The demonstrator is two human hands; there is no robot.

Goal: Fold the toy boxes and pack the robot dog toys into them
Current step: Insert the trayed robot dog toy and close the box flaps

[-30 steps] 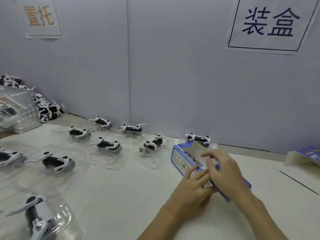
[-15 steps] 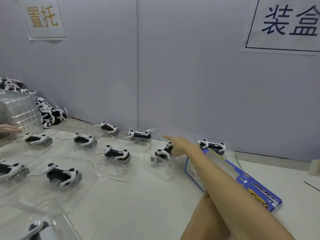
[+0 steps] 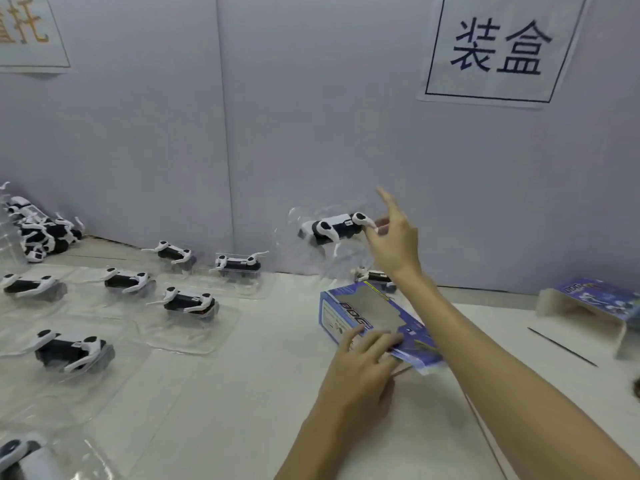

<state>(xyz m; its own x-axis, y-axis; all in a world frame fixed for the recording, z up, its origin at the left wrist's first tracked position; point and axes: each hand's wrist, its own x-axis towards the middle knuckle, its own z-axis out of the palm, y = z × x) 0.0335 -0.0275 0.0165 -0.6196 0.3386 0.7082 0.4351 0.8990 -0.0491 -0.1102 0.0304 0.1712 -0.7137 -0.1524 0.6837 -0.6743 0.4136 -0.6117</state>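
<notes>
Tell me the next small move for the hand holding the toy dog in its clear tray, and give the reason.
Probably bring the black-and-white robot dog in its clear plastic tray, pinched in the air by the right hand, down to the near open end of the blue windowed cardboard box. The left hand already steadies that box on the white table.

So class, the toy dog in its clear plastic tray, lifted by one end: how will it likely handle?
Probably light: the right hand lifts the toy dog by a pinch. The clear tray looks thin, so likely flexible. It may slip.
</notes>
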